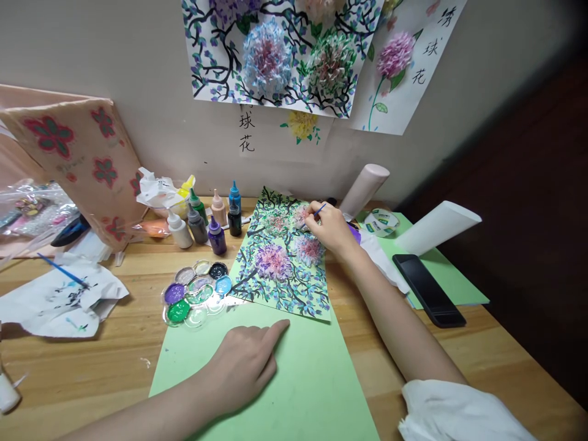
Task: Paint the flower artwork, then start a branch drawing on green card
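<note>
My right hand (pixel 331 228) pinches a thin blue paintbrush (pixel 320 210) over the upper right of a flower picture (pixel 298 294). The picture has dark branches, small blue and purple leaves and several puffy paper flowers, such as a purple one (pixel 274 261). The brush tip is beside the pink flower (pixel 301 216), partly behind my fingers; I cannot tell if it touches. My left hand (pixel 245 361) rests on a larger green sheet (pixel 316 380) below the picture, index finger stretched out, the other fingers loosely curled, holding nothing.
A flower-shaped palette (pixel 196 316) with purple, green, black and blue paint lies left of the picture. Several paint bottles (pixel 217 236) stand behind it. Another brush (pixel 62 269) lies on stained tissue (pixel 50 306). At right are a phone (pixel 429 290), a tape roll (pixel 381 222) and a white tube (pixel 438 228).
</note>
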### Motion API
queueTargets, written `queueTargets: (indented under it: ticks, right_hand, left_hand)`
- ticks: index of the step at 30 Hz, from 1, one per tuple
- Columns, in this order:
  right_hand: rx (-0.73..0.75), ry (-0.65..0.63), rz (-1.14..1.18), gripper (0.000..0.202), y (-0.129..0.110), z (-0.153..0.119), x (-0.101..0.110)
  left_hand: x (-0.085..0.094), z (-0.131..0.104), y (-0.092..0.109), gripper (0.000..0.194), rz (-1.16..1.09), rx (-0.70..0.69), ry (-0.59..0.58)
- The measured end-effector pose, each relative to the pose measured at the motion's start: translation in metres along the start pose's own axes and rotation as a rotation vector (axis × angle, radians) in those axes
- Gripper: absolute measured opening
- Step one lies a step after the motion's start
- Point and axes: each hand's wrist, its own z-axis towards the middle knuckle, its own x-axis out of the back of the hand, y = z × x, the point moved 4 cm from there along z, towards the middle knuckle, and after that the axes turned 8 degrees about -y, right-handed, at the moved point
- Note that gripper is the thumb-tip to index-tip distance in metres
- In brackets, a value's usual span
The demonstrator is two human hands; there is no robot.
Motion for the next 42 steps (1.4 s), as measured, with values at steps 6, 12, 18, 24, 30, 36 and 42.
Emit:
queueTargets:
  ticks: [6, 12, 18, 24, 30, 36, 42]
  right_hand:
    - [0.052, 0.145, 0.08, 0.013, -0.011, -0.005, 0.014]
    - [0.198, 0.127, 0.457, 0.015, -0.067, -0.023, 0.026]
    - [0.343, -0.359, 0.48, 0.014, -0.128, -0.045, -0.004]
    - [0.308, -0.511, 0.345, 0.015, -0.136, -0.053, -0.03]
    - [0.328, -0.476, 0.356, 0.016, -0.14, -0.053, -0.026]
    - [0.23, -0.242, 0.524, 0.017, -0.118, -0.062, 0.001]
    - [-0.069, 0.053, 0.717, 0.013, -0.03, -0.108, 0.023]
  left_hand:
    - [0.0, 0.001, 0.001, 0.05, -0.001, 0.005, 0.0]
    - [0.003, 0.0, 0.003, 0.049, -0.008, 0.009, -0.019]
    - [0.005, -0.001, 0.005, 0.048, -0.031, 0.003, -0.03]
    - [0.006, -0.002, 0.004, 0.04, -0.036, -0.008, -0.005]
    - [0.006, -0.004, 0.004, 0.039, -0.01, -0.012, 0.022]
    - [0.025, -0.016, -0.003, 0.023, 0.01, 0.117, 0.222]
    - [0.045, -0.053, -0.037, 0.018, 0.225, 0.535, 0.282]
